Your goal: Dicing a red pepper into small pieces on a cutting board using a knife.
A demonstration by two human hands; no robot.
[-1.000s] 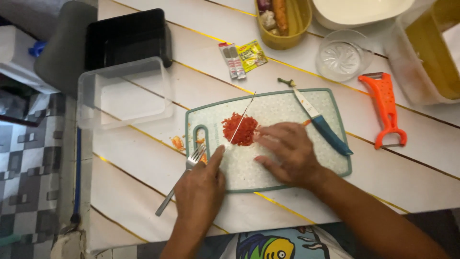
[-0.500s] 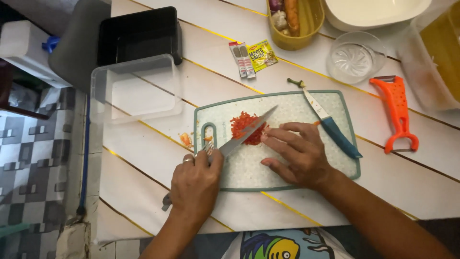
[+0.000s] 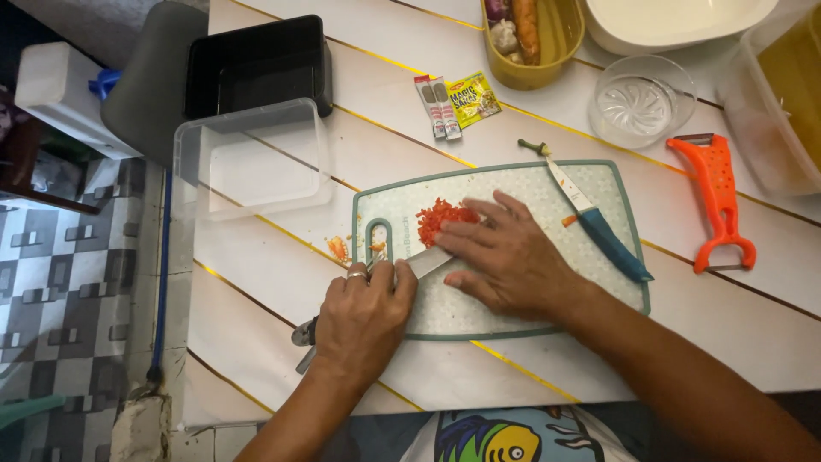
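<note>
Mincing looks well along, judging by the pile: the red chopped chilli heap [image 3: 443, 220] is already fine, loose bits with no whole piece left to see, sitting on the pale rectangular plastic cutting board with a green rim [image 3: 513, 312], near the board's handle slot. A few orange-red scraps lie just off the board's left edge on the white striped counter [image 3: 282, 282], so some gathering is left.

The left hand [image 3: 366, 318] has its grip closed around the handle of a steel-bladed kitchen knife [image 3: 428, 261], whose blade runs toward the heap. The right hand [image 3: 506, 259] lies flat, fingers spread, pressing down on the blade beside the heap; it holds nothing.

At the board's far edge rests a small blue-handled paring knife [image 3: 599, 227]. Right of the board lies an orange plastic peeler [image 3: 718, 201]; beyond the board's left corner stands a clear empty plastic tub [image 3: 252, 158].
</note>
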